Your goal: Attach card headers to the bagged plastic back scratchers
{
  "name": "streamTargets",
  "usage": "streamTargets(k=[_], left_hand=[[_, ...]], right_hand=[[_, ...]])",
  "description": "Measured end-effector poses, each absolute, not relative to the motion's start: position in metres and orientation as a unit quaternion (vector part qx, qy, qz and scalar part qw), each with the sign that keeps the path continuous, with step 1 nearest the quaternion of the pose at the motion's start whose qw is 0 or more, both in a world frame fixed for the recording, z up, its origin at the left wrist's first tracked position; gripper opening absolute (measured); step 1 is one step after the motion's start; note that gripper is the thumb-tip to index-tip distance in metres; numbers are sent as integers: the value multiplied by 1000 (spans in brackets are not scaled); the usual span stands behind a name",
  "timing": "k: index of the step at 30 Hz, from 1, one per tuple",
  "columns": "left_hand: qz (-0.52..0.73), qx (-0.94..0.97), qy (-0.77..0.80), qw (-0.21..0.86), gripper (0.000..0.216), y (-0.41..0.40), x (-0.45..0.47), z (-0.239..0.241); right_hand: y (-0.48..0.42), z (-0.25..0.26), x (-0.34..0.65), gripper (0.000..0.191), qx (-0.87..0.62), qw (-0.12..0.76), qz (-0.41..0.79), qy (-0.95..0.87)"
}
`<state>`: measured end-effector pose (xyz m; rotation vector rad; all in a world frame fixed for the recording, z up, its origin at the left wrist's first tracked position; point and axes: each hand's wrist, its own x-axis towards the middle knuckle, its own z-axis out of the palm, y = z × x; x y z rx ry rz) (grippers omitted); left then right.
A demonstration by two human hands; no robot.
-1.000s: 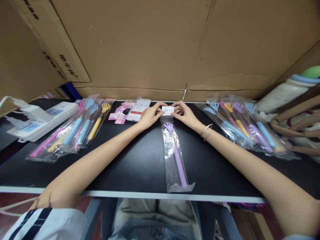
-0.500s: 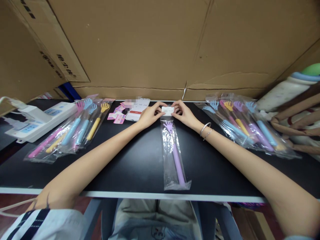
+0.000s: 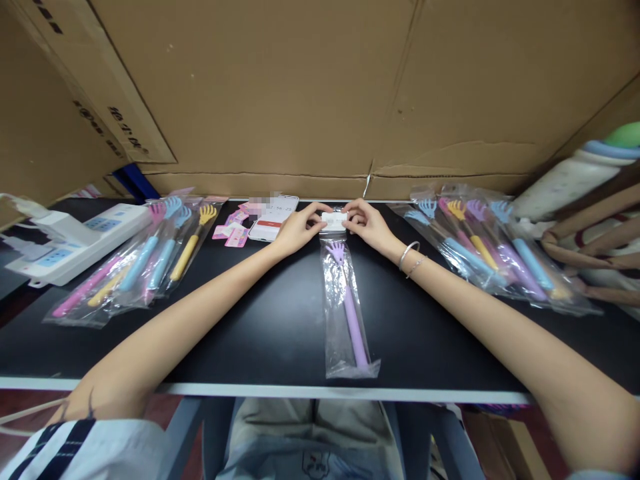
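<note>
A purple back scratcher (image 3: 354, 323) in a clear plastic bag (image 3: 334, 347) lies on the black table in front of me, its claw end pointing away. At the bag's far end is a small white card (image 3: 334, 221) with faint print. My left hand (image 3: 299, 230) pinches the card's left edge between thumb and fingers. Its right edge is held in the same way by my right hand (image 3: 371, 229), whose wrist wears bracelets. Whether the card is fixed to the bag cannot be made out.
Bagged back scratchers lie in a left pile (image 3: 145, 260) and a right pile (image 3: 480, 247). Beyond my left hand are a phone (image 3: 270, 223) and small pink cards (image 3: 235, 233). A power strip (image 3: 75, 243) sits far left, a bottle (image 3: 565, 180) far right. Cardboard (image 3: 280, 87) walls the back.
The view has shifted very slightly. Both hands keep their pinch on the white card, and the bagged back scratcher lies as before.
</note>
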<state>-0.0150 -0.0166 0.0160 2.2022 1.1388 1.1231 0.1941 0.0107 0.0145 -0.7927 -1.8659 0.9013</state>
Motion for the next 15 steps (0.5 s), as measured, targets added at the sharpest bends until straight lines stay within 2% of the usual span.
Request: streamTargets(k=[15], left_hand=[[373, 813, 405, 189, 33, -18, -14, 17]], right_hand=[[8, 15, 194, 23, -323, 413, 294, -799]])
